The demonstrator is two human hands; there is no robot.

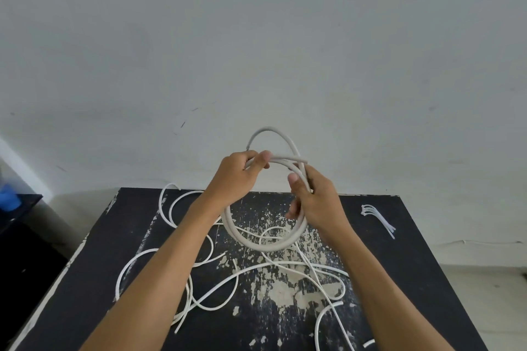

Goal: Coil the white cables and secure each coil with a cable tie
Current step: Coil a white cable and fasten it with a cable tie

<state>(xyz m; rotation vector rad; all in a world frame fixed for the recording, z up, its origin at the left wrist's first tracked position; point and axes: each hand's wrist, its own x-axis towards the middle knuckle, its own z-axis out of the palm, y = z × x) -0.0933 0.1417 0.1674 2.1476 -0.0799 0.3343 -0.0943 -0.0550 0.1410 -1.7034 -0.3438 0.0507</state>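
A thick off-white cable (266, 244) is wound into a coil held upright above the black table (85, 279). My left hand (238, 172) grips the coil's top left, thumb and fingers curled round the strands. My right hand (316, 198) grips the coil's right side, thumb up. A free loop of the same cable arches above both hands, and one cut end sticks out to the right. Several thin white cables (222, 282) lie tangled on the table below. A small bunch of white cable ties (377, 218) lies at the table's far right.
The table top is worn, with pale patches of bare wood. A plain grey wall stands right behind it. A dark low surface with a blue object (10, 198) sits at the far left. Pale floor shows to the right of the table.
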